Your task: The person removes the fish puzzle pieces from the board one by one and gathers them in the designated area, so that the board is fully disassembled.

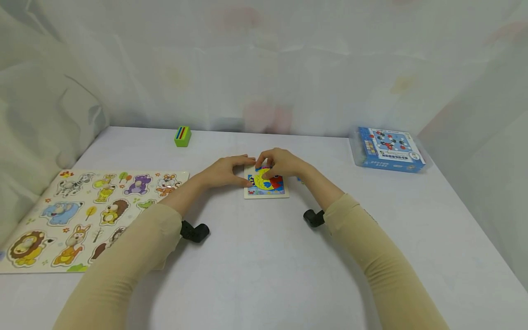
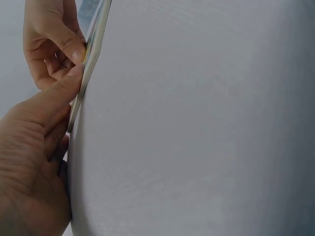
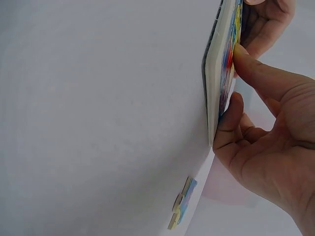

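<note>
While the left hand (image 1: pixel 226 172) spreads beside a small puzzle board (image 1: pixel 267 196), its thumb reaching the left edge and its fingertips the far corner, the right hand (image 1: pixel 284 164) bends over the board's colourful face. The left grip stands apart, thumb and fingers well separated. The right thumb touches the picture and its fingers curve down near the far edge; whether that grip pinches a piece, I cannot tell. The board lies near the middle of the tabletop (image 1: pixel 255 266), showing yellow, red and blue, with loose pieces (image 3: pixel 186 199) to its right, partly hidden by the right wrist in the head view. A large animal board (image 1: pixel 88 208) lies at the left, partly under the left sleeve (image 1: pixel 128 261); a green block (image 1: pixel 183 137) and a blue box (image 1: pixel 392 149) stand towards the back.
</note>
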{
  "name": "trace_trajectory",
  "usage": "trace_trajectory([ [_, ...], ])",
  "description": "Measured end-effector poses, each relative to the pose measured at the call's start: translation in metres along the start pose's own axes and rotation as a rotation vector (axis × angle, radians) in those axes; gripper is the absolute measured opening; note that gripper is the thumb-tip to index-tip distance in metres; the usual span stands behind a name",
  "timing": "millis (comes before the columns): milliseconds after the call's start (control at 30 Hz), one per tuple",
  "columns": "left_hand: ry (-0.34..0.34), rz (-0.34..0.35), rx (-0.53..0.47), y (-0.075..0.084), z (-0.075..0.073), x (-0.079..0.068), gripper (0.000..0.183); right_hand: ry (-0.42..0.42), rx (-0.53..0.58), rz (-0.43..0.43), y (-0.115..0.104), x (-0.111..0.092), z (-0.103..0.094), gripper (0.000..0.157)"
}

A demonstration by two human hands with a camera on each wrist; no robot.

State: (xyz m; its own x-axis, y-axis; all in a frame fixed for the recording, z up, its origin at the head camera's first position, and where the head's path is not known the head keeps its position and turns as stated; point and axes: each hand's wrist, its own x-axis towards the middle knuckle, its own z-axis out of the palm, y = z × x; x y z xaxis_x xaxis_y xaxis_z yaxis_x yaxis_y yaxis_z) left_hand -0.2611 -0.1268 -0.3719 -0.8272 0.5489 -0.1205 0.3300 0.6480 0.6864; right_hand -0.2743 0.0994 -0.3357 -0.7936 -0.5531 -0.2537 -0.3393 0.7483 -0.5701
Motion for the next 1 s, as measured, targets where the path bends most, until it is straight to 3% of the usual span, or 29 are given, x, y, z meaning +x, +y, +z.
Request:
trace_trajectory([
  [600,0.004,-0.006,-0.01,0.001,-0.0009,-0.0015,0.073,0.007,0.004,-0.006,-0.0003,0.0007,0.0007,0.028],
  [867,-0.002,0.002,-0.011,0.0,-0.0008,-0.0004,0.072,0.021,0.023,0.02,0.0018,0.0032,0.0021,0.042],
  [1000,-0.005,0.008,-0.01,-0.0003,-0.0007,0.0004,0.072,0.036,0.037,0.048,0.0017,0.0031,0.0018,0.042],
])
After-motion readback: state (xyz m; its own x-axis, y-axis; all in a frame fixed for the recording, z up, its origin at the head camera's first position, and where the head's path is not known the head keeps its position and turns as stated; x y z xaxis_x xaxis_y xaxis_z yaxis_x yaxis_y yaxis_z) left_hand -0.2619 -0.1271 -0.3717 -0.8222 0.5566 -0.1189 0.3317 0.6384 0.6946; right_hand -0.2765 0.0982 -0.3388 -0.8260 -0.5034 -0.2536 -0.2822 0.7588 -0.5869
